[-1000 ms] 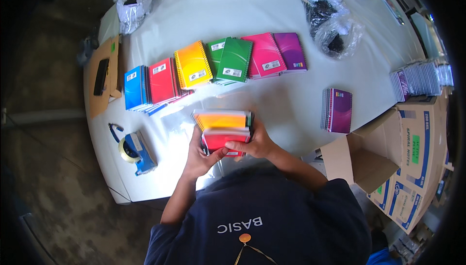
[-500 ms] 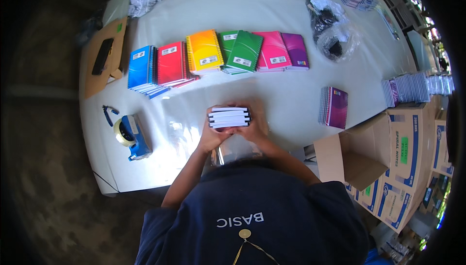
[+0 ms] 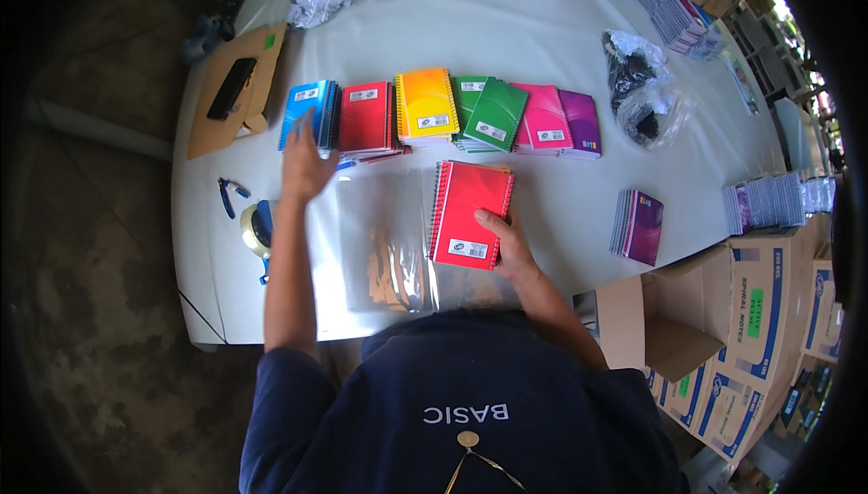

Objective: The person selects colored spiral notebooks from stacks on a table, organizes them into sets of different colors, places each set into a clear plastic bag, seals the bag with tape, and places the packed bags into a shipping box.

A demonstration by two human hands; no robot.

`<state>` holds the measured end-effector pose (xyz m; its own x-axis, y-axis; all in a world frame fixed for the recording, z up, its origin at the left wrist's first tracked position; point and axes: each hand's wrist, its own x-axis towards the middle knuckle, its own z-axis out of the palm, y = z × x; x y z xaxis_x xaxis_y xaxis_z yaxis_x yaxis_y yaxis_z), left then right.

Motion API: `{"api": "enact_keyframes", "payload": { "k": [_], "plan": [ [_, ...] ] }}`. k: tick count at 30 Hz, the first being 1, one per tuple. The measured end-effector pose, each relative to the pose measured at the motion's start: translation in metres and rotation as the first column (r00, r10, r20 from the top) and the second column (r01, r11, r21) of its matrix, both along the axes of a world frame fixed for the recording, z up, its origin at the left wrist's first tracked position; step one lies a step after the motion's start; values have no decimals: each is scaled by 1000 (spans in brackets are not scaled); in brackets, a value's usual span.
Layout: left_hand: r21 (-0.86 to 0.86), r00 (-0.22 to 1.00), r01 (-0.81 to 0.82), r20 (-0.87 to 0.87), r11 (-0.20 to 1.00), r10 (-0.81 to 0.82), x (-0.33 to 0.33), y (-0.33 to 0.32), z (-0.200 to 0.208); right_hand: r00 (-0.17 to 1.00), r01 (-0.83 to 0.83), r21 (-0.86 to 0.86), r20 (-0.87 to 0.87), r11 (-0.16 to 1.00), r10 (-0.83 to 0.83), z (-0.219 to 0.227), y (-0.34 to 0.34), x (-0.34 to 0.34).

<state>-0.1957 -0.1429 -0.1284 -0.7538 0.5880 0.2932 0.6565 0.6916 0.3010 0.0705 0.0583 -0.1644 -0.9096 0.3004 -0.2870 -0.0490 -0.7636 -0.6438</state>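
My right hand (image 3: 512, 241) grips a red spiral notebook (image 3: 472, 205), face up near the middle of the table, its thumb on the cover. A sliver of yellow shows beneath it. Over the near edge of the blue spiral notebooks (image 3: 306, 101), my left hand (image 3: 310, 169) reaches with fingers stretched out; whether they touch the cover I cannot tell. To the right in the same row lie stacks of red (image 3: 365, 114), yellow (image 3: 423, 101), green (image 3: 495, 110), pink (image 3: 541, 114) and purple notebooks (image 3: 580, 122).
Clear plastic film (image 3: 384, 241) lies before me. A tape dispenser (image 3: 258, 227) and cutter (image 3: 232, 192) are left, with a phone (image 3: 231, 87) on cardboard (image 3: 203, 119). Right are purple notebooks (image 3: 644, 232), an open carton (image 3: 624, 318) and plastic-wrapped dark items (image 3: 637, 87).
Both hands held a notebook stack edge-on. Now the red notebook faces up in my right hand, and my left hand has let go and moved forward-left to the blue notebooks. The view has shifted.
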Motion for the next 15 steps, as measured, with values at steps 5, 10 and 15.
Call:
{"api": "enact_keyframes", "payload": {
  "k": [5,10,15],
  "plan": [
    [-240,995,22,-85,971,-43,-27,-18,-8,999,38,-27,-1,999,-38,-8,-11,0],
    [-214,996,45,-70,976,-61,-28,-27,-2,999,43,-146,22,988,-40,-1,-20,-3],
    [-243,969,-206,85,948,232,-6,10,30,998,63,-53,14,997,-62,-6,-22,-4]
  ]
}}
